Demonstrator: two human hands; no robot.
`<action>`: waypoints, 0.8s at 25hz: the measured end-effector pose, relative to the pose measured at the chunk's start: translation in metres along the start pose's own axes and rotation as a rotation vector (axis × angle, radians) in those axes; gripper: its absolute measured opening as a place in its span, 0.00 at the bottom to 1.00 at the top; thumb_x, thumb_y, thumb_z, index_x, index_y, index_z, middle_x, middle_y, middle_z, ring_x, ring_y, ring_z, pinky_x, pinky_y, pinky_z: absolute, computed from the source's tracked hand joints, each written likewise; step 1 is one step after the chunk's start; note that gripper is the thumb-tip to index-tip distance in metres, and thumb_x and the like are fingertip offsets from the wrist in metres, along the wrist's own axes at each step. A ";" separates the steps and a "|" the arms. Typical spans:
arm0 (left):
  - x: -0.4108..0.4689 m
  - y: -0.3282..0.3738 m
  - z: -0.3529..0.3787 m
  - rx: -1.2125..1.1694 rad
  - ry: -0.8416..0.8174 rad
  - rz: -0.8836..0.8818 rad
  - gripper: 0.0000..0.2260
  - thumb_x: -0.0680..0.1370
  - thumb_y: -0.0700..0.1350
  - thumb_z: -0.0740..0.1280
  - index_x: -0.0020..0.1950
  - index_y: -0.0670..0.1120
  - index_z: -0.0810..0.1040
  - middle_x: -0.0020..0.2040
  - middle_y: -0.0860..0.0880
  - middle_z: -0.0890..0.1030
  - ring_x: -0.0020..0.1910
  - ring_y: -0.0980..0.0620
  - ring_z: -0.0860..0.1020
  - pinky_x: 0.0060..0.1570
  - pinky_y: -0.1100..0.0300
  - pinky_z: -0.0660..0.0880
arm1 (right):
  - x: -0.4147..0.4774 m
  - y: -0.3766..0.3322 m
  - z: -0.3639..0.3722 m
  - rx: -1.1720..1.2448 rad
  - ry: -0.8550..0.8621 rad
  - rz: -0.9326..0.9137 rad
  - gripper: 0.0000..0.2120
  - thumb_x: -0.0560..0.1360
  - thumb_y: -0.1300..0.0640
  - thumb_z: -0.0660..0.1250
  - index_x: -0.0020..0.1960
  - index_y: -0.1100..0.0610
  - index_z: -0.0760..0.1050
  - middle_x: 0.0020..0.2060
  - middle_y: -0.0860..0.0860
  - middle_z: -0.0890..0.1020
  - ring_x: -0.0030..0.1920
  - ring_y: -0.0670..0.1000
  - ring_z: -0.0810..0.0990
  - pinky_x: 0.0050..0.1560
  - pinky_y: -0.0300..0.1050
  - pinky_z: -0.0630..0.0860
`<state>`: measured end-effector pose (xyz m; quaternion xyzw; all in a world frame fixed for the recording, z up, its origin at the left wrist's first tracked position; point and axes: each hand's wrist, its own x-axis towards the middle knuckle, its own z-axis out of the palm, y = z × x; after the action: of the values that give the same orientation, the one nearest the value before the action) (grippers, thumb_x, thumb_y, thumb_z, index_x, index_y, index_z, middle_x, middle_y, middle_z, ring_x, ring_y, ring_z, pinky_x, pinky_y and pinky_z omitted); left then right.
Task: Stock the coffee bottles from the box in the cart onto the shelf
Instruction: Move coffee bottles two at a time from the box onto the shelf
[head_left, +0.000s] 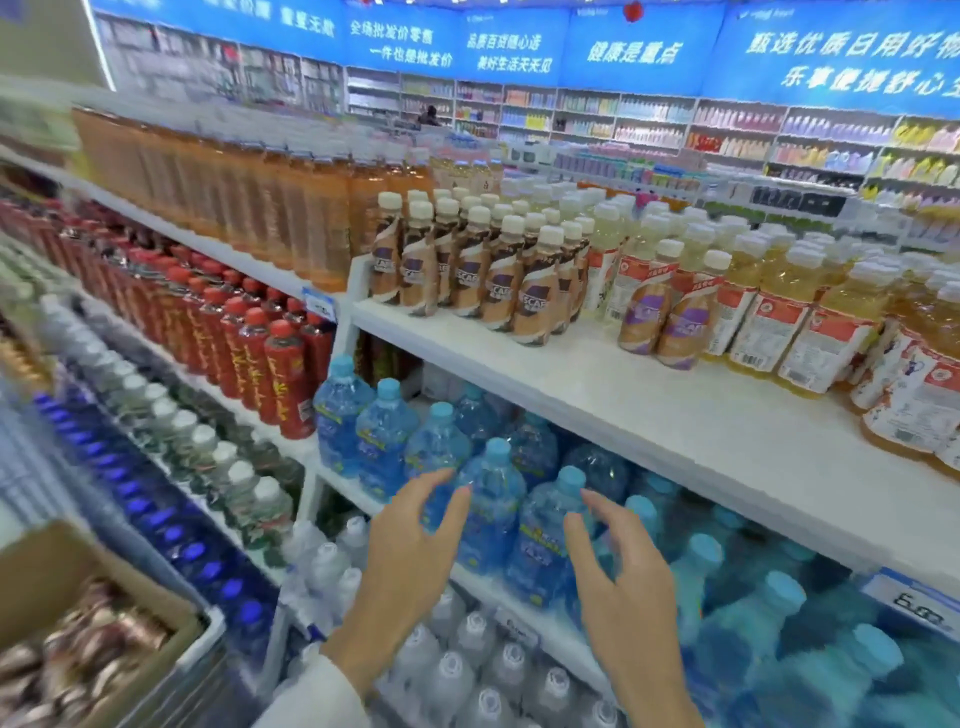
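Observation:
Several brown coffee bottles (483, 270) with cream caps stand in rows at the left end of the white top shelf (597, 384). Two more coffee bottles with purple labels (670, 317) lean to their right. A cardboard box (88, 618) holding blurred brown bottles sits at the lower left, inside the cart (202, 660). My left hand (410, 561) and my right hand (618, 587) hover in front of the lower shelf, both empty with fingers spread, apart from each other.
Yellow juice bottles (800, 322) fill the top shelf's right side. Blue-capped water bottles (493, 499) crowd the shelf below, behind my hands. Red-capped drinks (260, 353) and amber tea bottles (291, 208) stand left. A price tag (914, 608) hangs at the shelf edge.

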<state>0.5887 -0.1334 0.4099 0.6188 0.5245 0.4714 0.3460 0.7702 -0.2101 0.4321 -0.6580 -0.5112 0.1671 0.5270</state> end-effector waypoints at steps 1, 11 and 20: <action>-0.015 -0.017 -0.016 -0.001 0.029 -0.068 0.15 0.78 0.61 0.65 0.63 0.59 0.78 0.59 0.65 0.80 0.54 0.63 0.79 0.57 0.64 0.76 | -0.012 0.005 0.020 0.024 -0.063 0.018 0.14 0.78 0.48 0.69 0.63 0.45 0.78 0.59 0.35 0.79 0.61 0.37 0.75 0.66 0.43 0.71; -0.110 -0.159 -0.152 0.128 0.284 -0.538 0.06 0.79 0.55 0.68 0.55 0.63 0.76 0.51 0.59 0.83 0.51 0.60 0.81 0.53 0.64 0.77 | -0.093 0.031 0.212 -0.036 -0.726 0.254 0.18 0.76 0.51 0.70 0.59 0.30 0.74 0.53 0.33 0.80 0.54 0.37 0.76 0.52 0.17 0.64; -0.119 -0.253 -0.257 0.028 0.454 -0.832 0.06 0.79 0.53 0.68 0.56 0.58 0.80 0.54 0.62 0.83 0.56 0.63 0.79 0.59 0.58 0.77 | -0.125 0.023 0.354 -0.126 -0.836 0.390 0.13 0.71 0.53 0.78 0.44 0.34 0.81 0.48 0.44 0.85 0.54 0.49 0.81 0.63 0.48 0.75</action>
<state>0.2630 -0.2128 0.2311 0.2422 0.7966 0.4088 0.3738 0.4603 -0.1297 0.2352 -0.6487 -0.5556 0.4827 0.1936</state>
